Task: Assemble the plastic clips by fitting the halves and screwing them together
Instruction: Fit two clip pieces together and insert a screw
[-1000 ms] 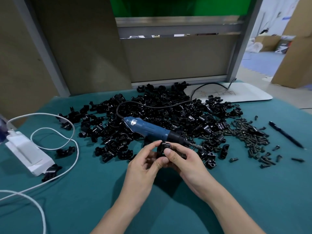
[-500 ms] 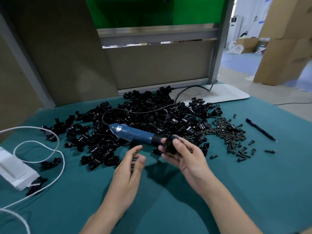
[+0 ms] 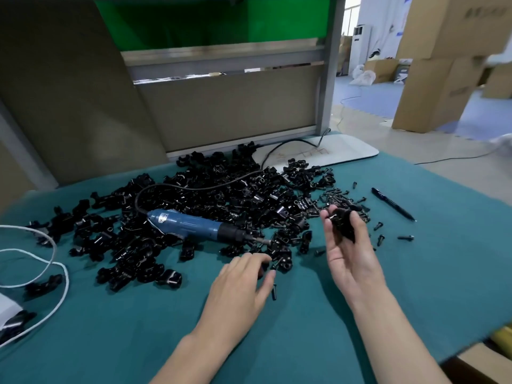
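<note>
— What sort of place was it?

— A small assembly workshop, set on a warehouse floor.

— What showed the workshop?

— The bench [image 3: 415,273] was covered in teal cloth. On it lay a big heap of identical black plastic clips [image 3: 216,200], a scatter of dark screws [image 3: 339,199] and a corded blue screwdriver [image 3: 194,225]. It looked like one station for repeated hand work.

— And the warehouse?

— A plain partition [image 3: 227,112] in a grey metal frame closed off the back of the bench. Past it, to the right, the floor [image 3: 368,106] opened out, and tall stacks of large cardboard boxes [image 3: 437,65] stood there.
</note>
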Available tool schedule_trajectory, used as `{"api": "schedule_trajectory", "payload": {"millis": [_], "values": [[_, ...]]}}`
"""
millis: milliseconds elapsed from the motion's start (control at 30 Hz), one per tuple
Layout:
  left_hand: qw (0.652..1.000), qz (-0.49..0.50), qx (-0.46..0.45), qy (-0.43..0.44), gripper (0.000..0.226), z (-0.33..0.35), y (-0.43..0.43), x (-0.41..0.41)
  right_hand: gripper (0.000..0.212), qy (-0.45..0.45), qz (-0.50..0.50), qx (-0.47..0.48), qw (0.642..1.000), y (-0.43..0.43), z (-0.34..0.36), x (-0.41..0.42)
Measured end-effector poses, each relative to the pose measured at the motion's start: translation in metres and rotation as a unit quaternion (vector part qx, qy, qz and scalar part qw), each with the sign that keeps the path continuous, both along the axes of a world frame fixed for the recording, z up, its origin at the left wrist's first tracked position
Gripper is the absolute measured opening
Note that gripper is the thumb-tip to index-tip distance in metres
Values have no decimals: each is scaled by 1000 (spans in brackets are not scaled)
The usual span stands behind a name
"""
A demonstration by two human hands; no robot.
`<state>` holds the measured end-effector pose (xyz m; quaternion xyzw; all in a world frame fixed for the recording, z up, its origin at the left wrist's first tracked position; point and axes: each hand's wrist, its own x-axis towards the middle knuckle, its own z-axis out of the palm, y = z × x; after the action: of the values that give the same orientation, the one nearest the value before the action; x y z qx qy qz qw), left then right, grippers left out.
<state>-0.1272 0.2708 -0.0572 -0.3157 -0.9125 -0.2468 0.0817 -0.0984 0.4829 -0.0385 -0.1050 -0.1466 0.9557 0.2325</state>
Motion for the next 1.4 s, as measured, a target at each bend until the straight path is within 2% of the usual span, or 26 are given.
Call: {"api": "schedule_trajectory", "payload": {"millis": [100,167,300,400,567,700,833,900,967,1033,1100,1167,1233,1400], "values": [[999,-8,29,-26,28,-3,3,1,39,-19,10,27,999,-3,1,0],[996,1,55,-68,26,-5,-6,-2,30,-31,20,47,998,-4,1,-1],[993,-17,57,-106,33,-5,-17,-2,25,-55,38,108,992,-8,1,-3],[996,-12,43,-83,45,-2,-7,-1,24,-70,43,155,984,-13,0,-7],[998,28,-50,26,37,2,17,-2,22,-91,49,249,963,-19,-6,-12],[992,56,-113,32,32,9,30,-15,16,-110,53,307,944,-21,-12,-13],[991,28,-120,58,20,11,28,-21,15,-116,54,326,936,-22,-13,-14],[996,12,-78,50,14,8,17,-19,14,-111,54,328,936,-23,-10,-12],[999,6,36,-16,4,7,0,-15,12,-89,82,339,933,-30,-8,-8],[980,4,179,-91,5,5,-19,-12,10,-63,146,381,911,-40,-9,-3],[961,16,257,-101,12,3,-34,-8,18,-51,205,426,880,-52,-12,0],[954,24,278,-110,12,1,-41,-5,26,-48,227,472,850,-58,-15,1],[951,17,284,-123,12,0,-40,-3,24,-59,225,513,826,-61,-15,1],[960,-1,257,-107,12,0,-38,-2,24,-68,222,542,807,-62,-14,2]]}}
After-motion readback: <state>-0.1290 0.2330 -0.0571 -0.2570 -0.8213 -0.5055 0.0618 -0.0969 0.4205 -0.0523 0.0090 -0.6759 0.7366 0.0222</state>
